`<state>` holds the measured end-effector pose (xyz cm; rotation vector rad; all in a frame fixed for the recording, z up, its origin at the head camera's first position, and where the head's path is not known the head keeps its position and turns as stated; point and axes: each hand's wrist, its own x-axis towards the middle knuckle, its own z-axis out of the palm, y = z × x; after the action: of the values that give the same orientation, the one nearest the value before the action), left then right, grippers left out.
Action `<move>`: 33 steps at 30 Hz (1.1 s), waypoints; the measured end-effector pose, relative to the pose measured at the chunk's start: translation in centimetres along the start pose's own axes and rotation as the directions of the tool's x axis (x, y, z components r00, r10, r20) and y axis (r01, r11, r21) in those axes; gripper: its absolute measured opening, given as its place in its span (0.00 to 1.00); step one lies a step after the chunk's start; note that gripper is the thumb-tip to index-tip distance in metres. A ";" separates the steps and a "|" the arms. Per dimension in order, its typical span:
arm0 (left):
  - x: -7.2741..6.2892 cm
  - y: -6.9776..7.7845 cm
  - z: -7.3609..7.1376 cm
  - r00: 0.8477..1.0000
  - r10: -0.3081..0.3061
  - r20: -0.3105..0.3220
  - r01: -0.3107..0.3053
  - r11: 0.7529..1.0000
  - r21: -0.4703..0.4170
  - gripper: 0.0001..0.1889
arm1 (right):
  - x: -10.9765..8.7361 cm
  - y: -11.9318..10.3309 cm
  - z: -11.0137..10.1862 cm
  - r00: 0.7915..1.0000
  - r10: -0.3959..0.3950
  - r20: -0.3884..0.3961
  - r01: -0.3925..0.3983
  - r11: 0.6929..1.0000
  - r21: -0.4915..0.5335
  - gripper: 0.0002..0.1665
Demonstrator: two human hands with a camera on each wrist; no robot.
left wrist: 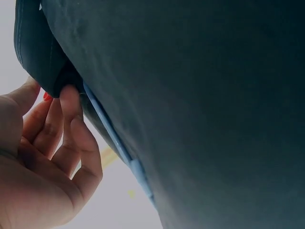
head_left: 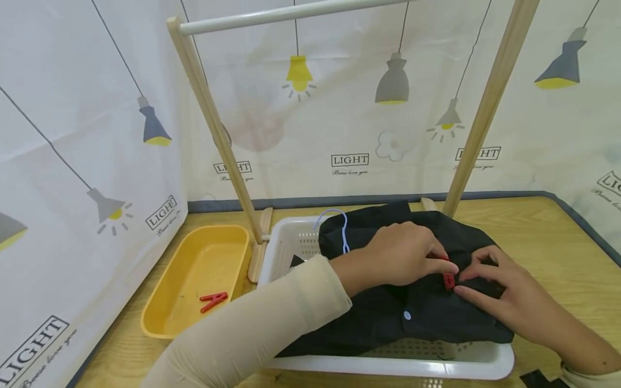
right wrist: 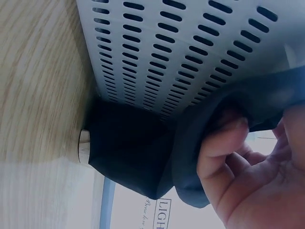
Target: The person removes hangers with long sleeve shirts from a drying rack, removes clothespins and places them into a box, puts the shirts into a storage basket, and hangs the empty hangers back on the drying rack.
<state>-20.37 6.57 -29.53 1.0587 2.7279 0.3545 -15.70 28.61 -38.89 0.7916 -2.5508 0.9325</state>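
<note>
A black buttoned garment (head_left: 378, 318) lies bunched over a white perforated basket (head_left: 412, 366); a light blue hanger (head_left: 345, 231) sticks out of it. My left hand (head_left: 402, 253) pinches a red clothespin (head_left: 449, 281) on the cloth between thumb and fingers. In the left wrist view, the left hand (left wrist: 52, 152) is at the garment's edge, and only a bit of red shows behind the fabric. Close beside the clothespin, my right hand (head_left: 509, 291) pinches the black cloth. Its curled fingers (right wrist: 221, 148) go in at the fabric's edge in the right wrist view.
At the left stands a yellow tray (head_left: 160, 285) with another red clothespin (head_left: 213, 302) in it. A rack with wooden posts (head_left: 215, 124) and a white bar (head_left: 271, 16) rises behind the basket. Lamp-printed fabric walls surround the wooden tabletop (head_left: 577, 285).
</note>
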 end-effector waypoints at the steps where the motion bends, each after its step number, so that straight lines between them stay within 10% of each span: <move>1: 0.0 0.0 0.0 1.000 -0.001 -0.001 0.001 1.000 -0.001 0.13 | 0.0 0.0 0.0 1.000 -0.011 -0.007 0.011 1.000 0.000 0.20; 33: -0.9 -1.7 -0.9 0.991 0.049 -0.121 -0.049 0.999 0.004 0.14 | -0.1 0.3 0.2 0.999 -0.028 -0.015 0.029 0.999 0.016 0.18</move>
<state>-21.05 4.65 -29.04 1.1414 2.8113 0.4389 -15.77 28.67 -39.27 0.8206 -2.5157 0.9483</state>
